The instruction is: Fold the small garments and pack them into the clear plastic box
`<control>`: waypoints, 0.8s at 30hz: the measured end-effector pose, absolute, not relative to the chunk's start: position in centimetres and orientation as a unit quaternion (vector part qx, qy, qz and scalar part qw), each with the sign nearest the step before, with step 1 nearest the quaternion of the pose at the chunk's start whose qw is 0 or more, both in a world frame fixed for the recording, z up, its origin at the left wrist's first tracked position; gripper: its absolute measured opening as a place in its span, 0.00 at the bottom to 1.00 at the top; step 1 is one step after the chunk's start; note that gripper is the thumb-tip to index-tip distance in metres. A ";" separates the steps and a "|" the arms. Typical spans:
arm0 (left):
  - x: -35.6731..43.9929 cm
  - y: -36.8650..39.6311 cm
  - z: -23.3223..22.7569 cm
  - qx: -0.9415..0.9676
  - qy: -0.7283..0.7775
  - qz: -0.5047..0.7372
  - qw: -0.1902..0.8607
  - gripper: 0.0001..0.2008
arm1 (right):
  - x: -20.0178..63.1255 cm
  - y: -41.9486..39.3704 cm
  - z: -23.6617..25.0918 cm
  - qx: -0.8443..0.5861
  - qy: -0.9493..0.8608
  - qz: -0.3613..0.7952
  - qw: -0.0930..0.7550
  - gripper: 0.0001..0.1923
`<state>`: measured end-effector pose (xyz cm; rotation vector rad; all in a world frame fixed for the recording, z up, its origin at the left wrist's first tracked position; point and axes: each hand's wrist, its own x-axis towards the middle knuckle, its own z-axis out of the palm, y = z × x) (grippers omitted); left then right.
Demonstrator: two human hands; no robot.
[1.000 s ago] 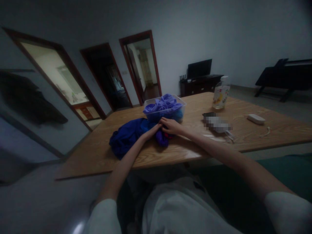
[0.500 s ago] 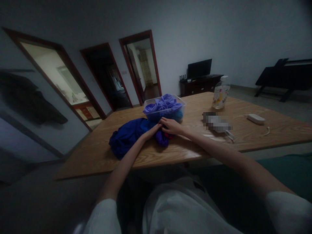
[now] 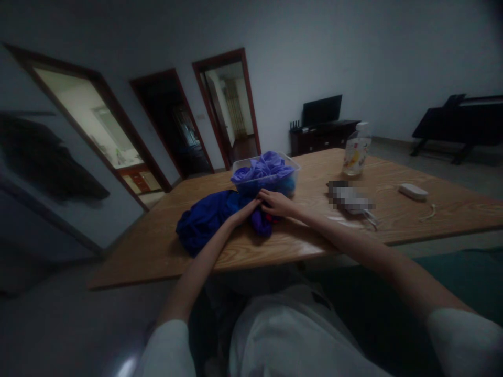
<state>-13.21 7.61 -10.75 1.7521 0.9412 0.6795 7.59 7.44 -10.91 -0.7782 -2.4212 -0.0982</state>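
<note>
A dark blue cloth [image 3: 204,220] lies bunched on the wooden table [image 3: 157,246]. My left hand [image 3: 244,210] rests on its right edge, fingers laid over the fabric. My right hand [image 3: 275,203] meets it there and pinches a small purple piece of cloth [image 3: 261,224] with a bit of red showing. Right behind both hands stands a clear plastic box [image 3: 265,178] filled with lilac and blue cloth.
A clear bottle with a white cap [image 3: 357,150] stands at the back right of the table. A blurred-out object [image 3: 349,199], a small white device [image 3: 412,191] and a cord lie to the right. Doorways, a TV cabinet and a dark piano are beyond.
</note>
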 end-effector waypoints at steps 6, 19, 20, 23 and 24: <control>-13.1 8.0 -11.1 0.721 0.383 0.292 0.499 0.30 | 7.6 7.3 -10.7 -0.289 -0.912 -0.031 0.291 0.14; -13.9 11.0 -13.9 0.711 0.393 0.286 0.508 0.32 | 7.6 7.5 -10.8 -0.289 -0.911 -0.037 0.292 0.16; -14.0 11.3 -14.2 0.710 0.393 0.288 0.509 0.32 | 7.6 7.4 -10.8 -0.289 -0.912 -0.037 0.290 0.16; -14.1 11.8 -14.7 0.711 0.381 0.300 0.510 0.32 | 7.6 7.3 -10.7 -0.290 -0.912 -0.038 0.289 0.15; -14.1 11.9 -14.7 0.714 0.375 0.298 0.511 0.31 | 7.6 7.3 -10.7 -0.290 -0.911 -0.039 0.289 0.15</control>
